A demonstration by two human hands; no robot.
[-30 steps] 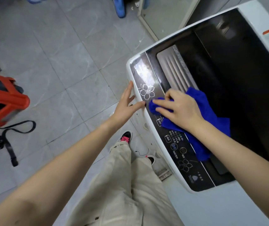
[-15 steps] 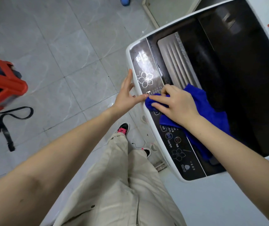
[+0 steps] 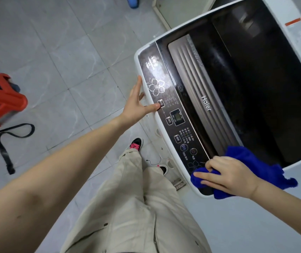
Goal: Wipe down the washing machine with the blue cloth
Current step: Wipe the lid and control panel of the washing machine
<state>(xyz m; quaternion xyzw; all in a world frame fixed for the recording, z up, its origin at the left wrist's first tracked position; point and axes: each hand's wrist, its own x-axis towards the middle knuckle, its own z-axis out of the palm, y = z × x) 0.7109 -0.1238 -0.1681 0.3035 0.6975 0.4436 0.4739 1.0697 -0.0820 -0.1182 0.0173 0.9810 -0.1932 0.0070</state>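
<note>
trousers: beige, filling the view from 6 o'clock up toward the centre.
right hand: at 4 o'clock, palm down; thumb and fingers grasped a bunched fold of the cloth and pressed it onto the panel.
cloth: blue and crumpled. Its front wad lay on the panel's nearest end, at the 5 o'clock corner of the washer. The rest trailed from under the hand toward 2 o'clock onto the near edge of the lid, and a ragged tail lay past the wrist at 3 o'clock.
left hand: released, with straight fingers pointing to 12 o'clock along the washer's white front edge; the thumb tip touched the panel just beside a square button.
panel: a dark glossy strip running from 11 to 5 o'clock, with a white flower print, a small display and rows of buttons.
lid: dark, with a ribbed grey band along its front marked "Haier".
washer: a white top-loader spanning 1 to 4 o'clock, with an orange-topped label on its far rim.
shoes: black with pink, on the floor at the washer's foot.
floor: grey marbled tiles.
stool: red plastic, cut off by the edge at 9 o'clock.
strap: black, looped on the floor at the stool's 6 o'clock.
</note>
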